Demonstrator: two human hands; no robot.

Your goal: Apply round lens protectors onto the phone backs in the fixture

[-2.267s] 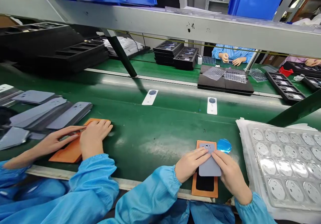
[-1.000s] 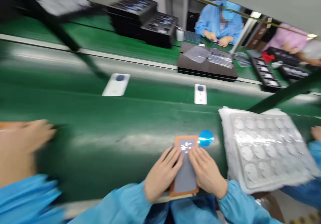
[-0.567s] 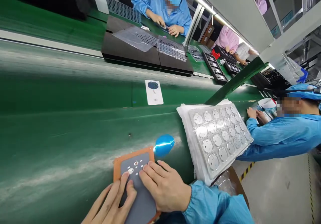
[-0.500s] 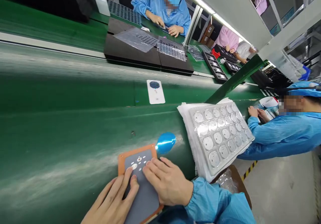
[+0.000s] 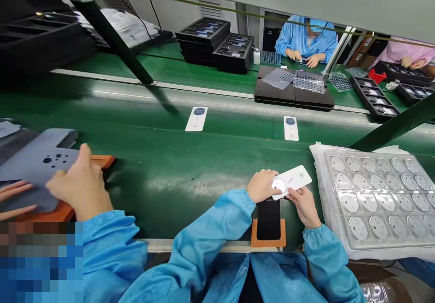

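Note:
Between my two hands is a thin white rectangular panel (image 5: 295,179), tilted above the bench, with a white round disc (image 5: 278,184) at its left end. My left hand (image 5: 261,185) grips that left end, its fingers bent near the disc. My right hand (image 5: 305,205) pinches the lower edge near the middle. Under the panel, at the bench's front edge, lies an orange fixture (image 5: 254,236) with a dark flat plate (image 5: 268,221) on it. The plate's upper end is partly hidden by my hands and the panel.
To the right, a clear plastic tray (image 5: 377,199) of white discs rests on white sheets. Two white panels (image 5: 196,121) with dark circles lie farther back. At left, a co-worker's hand (image 5: 79,183) touches a grey plate with holes (image 5: 59,158). A green post (image 5: 394,126) slants nearby.
Earlier my hands lay on a grey plate in the orange fixture; now they hold the white panel above it. The blue oval film is no longer visible. The view has levelled and turned left.

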